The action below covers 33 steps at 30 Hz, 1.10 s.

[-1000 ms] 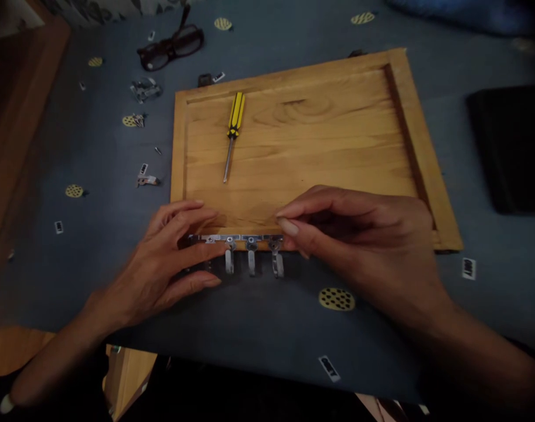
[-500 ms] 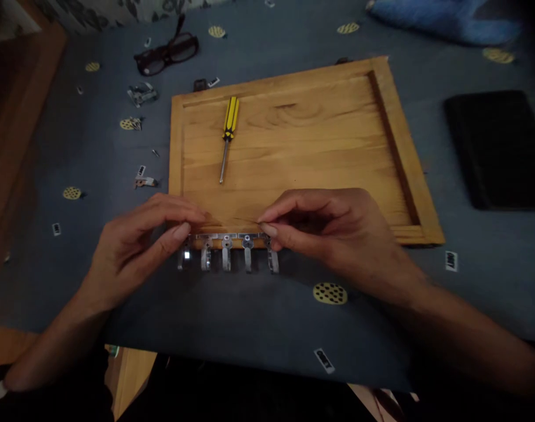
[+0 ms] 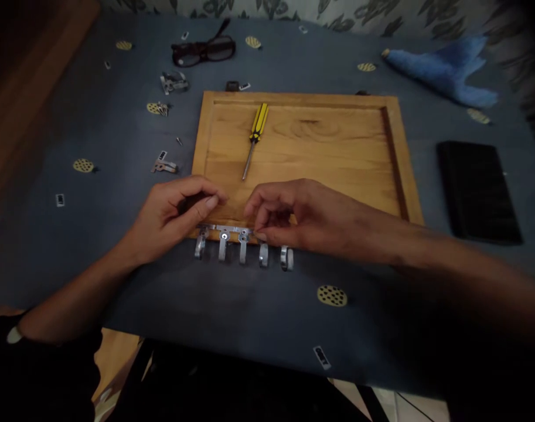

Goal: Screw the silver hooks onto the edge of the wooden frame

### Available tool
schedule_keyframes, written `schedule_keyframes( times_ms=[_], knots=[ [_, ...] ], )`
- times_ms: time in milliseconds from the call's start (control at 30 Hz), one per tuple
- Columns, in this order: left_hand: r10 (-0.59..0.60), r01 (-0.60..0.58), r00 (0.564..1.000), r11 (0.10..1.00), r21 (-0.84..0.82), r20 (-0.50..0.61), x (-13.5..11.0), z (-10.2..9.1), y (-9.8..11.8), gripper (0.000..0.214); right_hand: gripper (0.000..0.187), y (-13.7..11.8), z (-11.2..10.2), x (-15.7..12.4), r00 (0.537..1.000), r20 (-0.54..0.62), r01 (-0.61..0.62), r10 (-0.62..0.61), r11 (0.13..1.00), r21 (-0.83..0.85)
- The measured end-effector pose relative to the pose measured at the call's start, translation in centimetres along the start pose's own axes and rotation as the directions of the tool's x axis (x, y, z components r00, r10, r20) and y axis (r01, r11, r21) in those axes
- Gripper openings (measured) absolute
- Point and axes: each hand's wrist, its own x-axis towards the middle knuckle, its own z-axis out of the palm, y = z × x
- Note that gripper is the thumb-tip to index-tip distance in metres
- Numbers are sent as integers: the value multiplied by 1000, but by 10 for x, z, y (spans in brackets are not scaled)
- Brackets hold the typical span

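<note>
A metal hook rail (image 3: 225,229) with several curved hooks lies along the near edge of the framed wooden panel (image 3: 337,158), its hooks hanging over the edge. My right hand (image 3: 297,214) is bent over the rail near its middle. Its fingers are curled, with the thumb tip at the rail; anything pinched there is hidden. My left hand (image 3: 174,214) is above the rail's left end, thumb and fingertips drawn together. I cannot make out anything between them. Past the hands, a yellow-and-black screwdriver (image 3: 259,121) rests on the panel.
Left of the panel lie a loose metal fitting (image 3: 164,166), a single screw (image 3: 179,141), several screws (image 3: 162,109) and more metal fittings (image 3: 174,82). Eyeglasses (image 3: 204,51) lie behind them. To the right are a black flat case (image 3: 479,190) and a blue plush toy (image 3: 443,69).
My right hand has moved left along the rail, from its right end to near its middle. My left hand's thumb and fingertips have come closer together. The whole view has shifted.
</note>
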Motion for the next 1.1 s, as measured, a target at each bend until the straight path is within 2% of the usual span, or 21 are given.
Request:
schedule_keyframes(
  times_ms=[167,633,1100],
  knots=[
    [41,-41,999,999,2,11,-2,-1,-3,18,12,-3,0,7,995,100,-9,13,999,-43],
    [111,-110,994,994,-6,23,-2,-1,-5,15,22,-8,6,15,997,39,-59,72,961,-269],
    [114,-114,993,993,2,26,-4,-1,-3,15,16,-9,7,18,985,66,-146,161,972,-184]
  ],
)
